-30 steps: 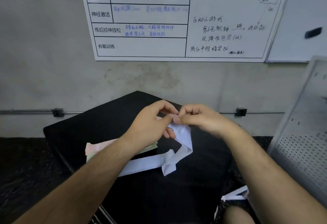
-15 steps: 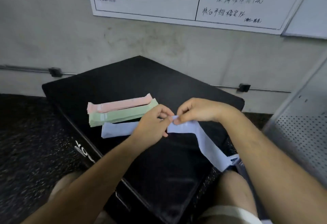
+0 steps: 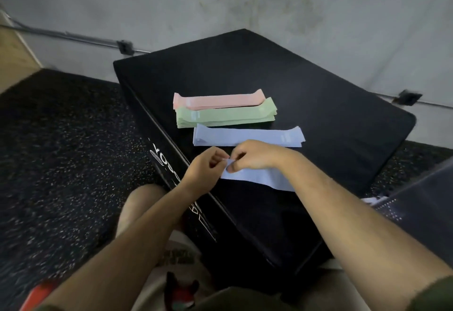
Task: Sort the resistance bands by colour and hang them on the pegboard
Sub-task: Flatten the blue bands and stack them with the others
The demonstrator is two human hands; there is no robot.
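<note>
A flat pink elastic resistance band [image 3: 218, 101] lies farthest back on the black padded box [image 3: 331, 114], touching a stack of green bands [image 3: 225, 114] just in front of it. A pale blue band [image 3: 247, 136] lies flat, nearer still. The left hand [image 3: 206, 166] and right hand [image 3: 255, 155] pinch one end of a second pale blue band [image 3: 259, 177].

Dim, soft light; blurred, warped edges

Left hand [image 3: 206, 170] and right hand [image 3: 255, 156] bare, 2 forearms [image 3: 127, 244] uncovered; olive-green sleeve hem [image 3: 434, 293]; pale shorts [image 3: 343, 283]
</note>
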